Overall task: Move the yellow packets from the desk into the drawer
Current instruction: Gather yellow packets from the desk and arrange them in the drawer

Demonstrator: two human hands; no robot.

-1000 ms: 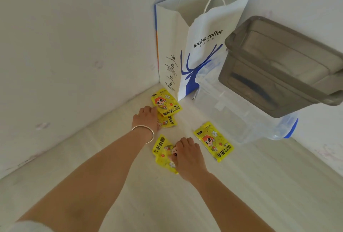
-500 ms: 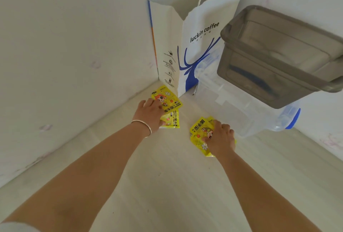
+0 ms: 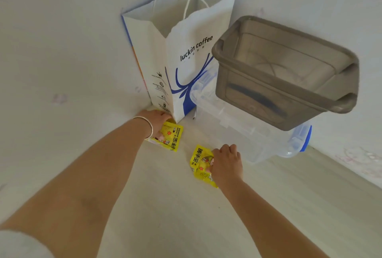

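Curling its fingers, the right hand (image 3: 227,164) pinches a bunch of yellow packets (image 3: 199,160) on the tabletop (image 3: 175,206) at 6 o'clock from the grey drawer (image 3: 285,76). The left hand (image 3: 158,122) grips more packets (image 3: 172,137) at 6 o'clock from the paper bag (image 3: 186,57). The grey drawer sticks out of a clear box (image 3: 237,131), and I cannot tell what is inside.

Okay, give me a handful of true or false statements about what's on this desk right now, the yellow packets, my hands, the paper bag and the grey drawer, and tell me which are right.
1. The right hand grips a bunch of yellow packets on the desk. True.
2. The left hand is inside the paper bag. False: it holds other yellow packets on the desk at the bag's base.
3. The grey drawer is pulled open. True.
4. Yellow packets already lie in the grey drawer. False: none show there.
5. A bracelet sits on the right wrist. False: it is on the left wrist.
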